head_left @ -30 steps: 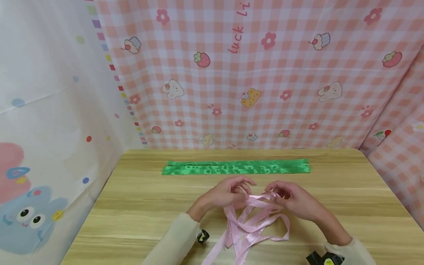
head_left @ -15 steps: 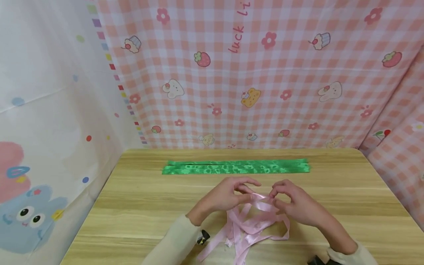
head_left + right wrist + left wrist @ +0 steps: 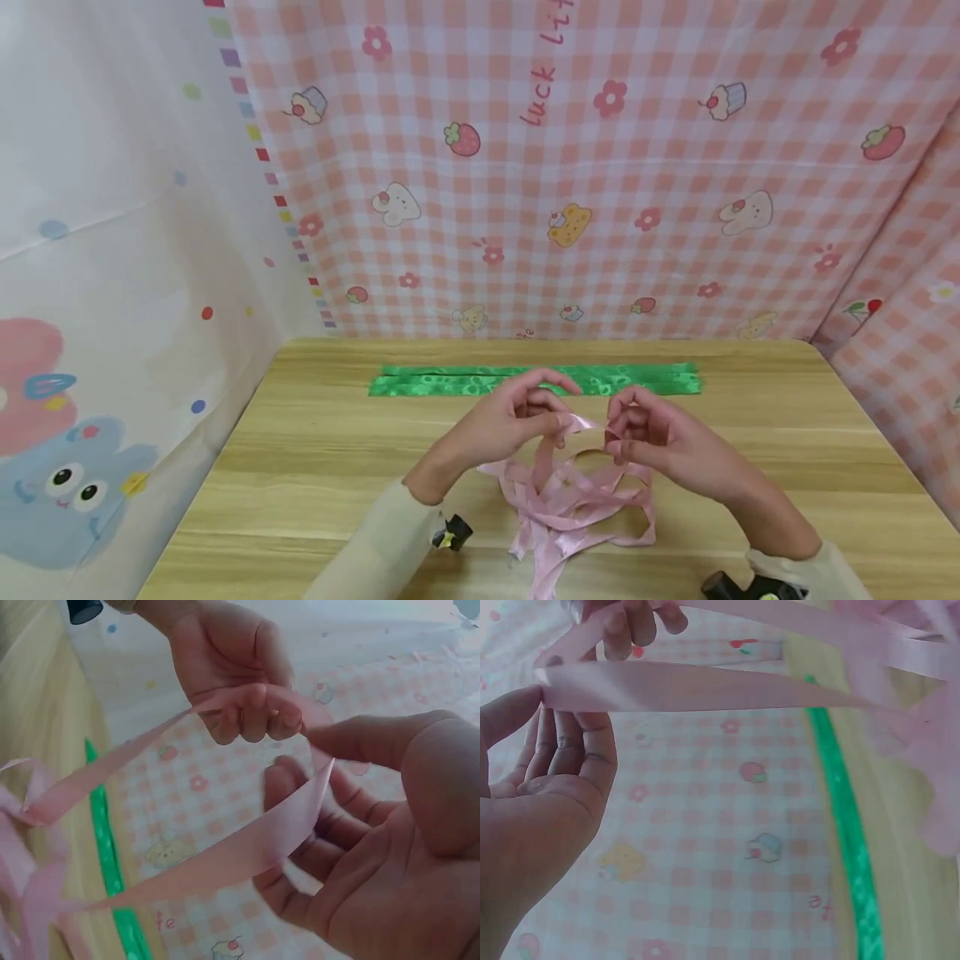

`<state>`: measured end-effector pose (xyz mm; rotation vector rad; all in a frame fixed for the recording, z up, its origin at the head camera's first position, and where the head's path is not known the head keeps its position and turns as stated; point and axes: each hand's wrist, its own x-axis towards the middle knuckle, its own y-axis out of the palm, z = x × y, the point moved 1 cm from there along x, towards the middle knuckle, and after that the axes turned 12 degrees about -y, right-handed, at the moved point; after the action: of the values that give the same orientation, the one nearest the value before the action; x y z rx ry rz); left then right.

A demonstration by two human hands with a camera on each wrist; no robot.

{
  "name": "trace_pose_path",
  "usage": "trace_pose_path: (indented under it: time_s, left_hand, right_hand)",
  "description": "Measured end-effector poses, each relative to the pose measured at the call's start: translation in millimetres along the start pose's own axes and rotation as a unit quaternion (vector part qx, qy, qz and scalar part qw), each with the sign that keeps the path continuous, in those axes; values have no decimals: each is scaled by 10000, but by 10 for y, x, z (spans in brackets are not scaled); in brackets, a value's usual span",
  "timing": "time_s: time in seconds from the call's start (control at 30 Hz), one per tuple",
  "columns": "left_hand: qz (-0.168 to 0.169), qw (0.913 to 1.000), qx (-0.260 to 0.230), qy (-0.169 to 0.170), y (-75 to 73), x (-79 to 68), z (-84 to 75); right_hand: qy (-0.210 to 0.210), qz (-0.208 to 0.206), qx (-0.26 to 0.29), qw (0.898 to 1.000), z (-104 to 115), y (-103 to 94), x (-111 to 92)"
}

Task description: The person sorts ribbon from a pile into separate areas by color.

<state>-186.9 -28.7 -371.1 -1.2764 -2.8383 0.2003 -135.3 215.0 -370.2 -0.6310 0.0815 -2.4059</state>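
A long pink satin ribbon [image 3: 551, 542] lies in a loose tangle of loops at the front middle of the wooden table. Above it, my left hand [image 3: 510, 421] pinches a stretch of this ribbon between thumb and fingers. My right hand [image 3: 667, 437] pinches it a short way to the right, so a short piece spans the gap between them. In the left wrist view, two lengths of the ribbon [image 3: 682, 686] run from the hands down to the pile. The right wrist view shows the ribbon [image 3: 240, 851] folded past the right fingertips, the right thumb pressing on it.
Green ribbon strips [image 3: 427, 385] lie flat side by side along the back of the table [image 3: 300, 467], just beyond the hands. A pink checked cloth [image 3: 510, 183] hangs behind, and a white printed cloth [image 3: 135, 250] hangs at left.
Both hands have moved up and farther back, now overlapping the green strips in the head view. The held ribbon has risen off the tangle, and the loops beneath have shifted.
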Motion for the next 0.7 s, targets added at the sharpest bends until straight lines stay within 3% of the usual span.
trace_pose_path:
  time_s: [0.27, 0.47, 0.7]
  left_hand:
    - [-428, 9990, -51, 71, -163, -175, -227]
    - [-504, 9985, 178, -131, -374, -358, -307]
    - [-453, 9969, 443, -463, -629, -556, -269]
  right_hand:
    - [-521, -21, 237, 9984, 194, -116, 61]
    - [-428, -85, 49, 9990, 287, -232, 40]
    - [-320, -223, -182, 9991, 344, -340, -33]
